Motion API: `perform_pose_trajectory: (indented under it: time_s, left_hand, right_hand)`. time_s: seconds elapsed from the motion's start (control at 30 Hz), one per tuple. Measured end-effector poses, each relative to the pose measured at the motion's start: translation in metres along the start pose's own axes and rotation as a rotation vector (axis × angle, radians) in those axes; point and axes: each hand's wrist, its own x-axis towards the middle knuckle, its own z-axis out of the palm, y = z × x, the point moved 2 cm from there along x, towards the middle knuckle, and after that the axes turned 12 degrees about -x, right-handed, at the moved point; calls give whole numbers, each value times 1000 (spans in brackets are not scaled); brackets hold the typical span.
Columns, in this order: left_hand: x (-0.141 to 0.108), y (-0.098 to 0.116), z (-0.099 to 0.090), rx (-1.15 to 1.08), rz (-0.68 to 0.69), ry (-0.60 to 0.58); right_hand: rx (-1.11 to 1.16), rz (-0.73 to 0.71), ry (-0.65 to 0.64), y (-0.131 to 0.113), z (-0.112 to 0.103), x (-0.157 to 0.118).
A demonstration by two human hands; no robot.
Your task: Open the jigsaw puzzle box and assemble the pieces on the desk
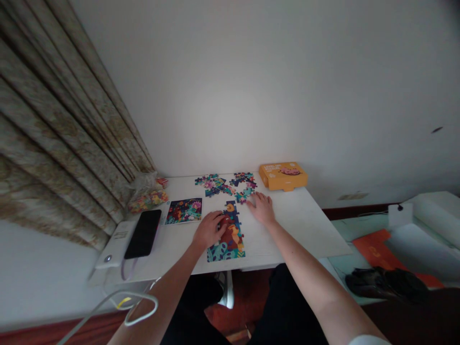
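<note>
**Jigsaw section [226, 244], long axis running toward the table's [294, 225] rear edge.**
Left hand [209, 230] curled on it, grip unclear; right hand [260, 208] open, fingers spread beside loose pieces [244, 189].

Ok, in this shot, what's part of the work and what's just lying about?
Part of the work:
left hand, on the part-built jigsaw puzzle
right hand, at the loose puzzle pieces
picture card
puzzle box

Lying about:
phone
power bank
plastic bag
white cable
</note>
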Motion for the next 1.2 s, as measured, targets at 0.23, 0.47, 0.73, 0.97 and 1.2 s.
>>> perform_pose_trajectory:
  time_s: [0.23, 0.47, 0.73, 0.97, 1.2]
  left_hand:
    - [0, -2, 1, -11, -11, -1]
    - [-3, -4, 2, -22, -6, -12]
    - [34, -18, -3, 72, -156, 37]
    - [106, -53, -9, 271, -407, -29]
    - [131, -99, -30, 286, -523, -167]
  right_hand:
    - [46, 31, 49, 3, 2, 2]
    - [-36, -45, -33, -4, -3, 0]
    - [-8, -228, -21, -9, -9, -2]
    - [-9, -254, -99, -8, 0, 6]
    - [-39, -141, -127, -7, 7, 21]
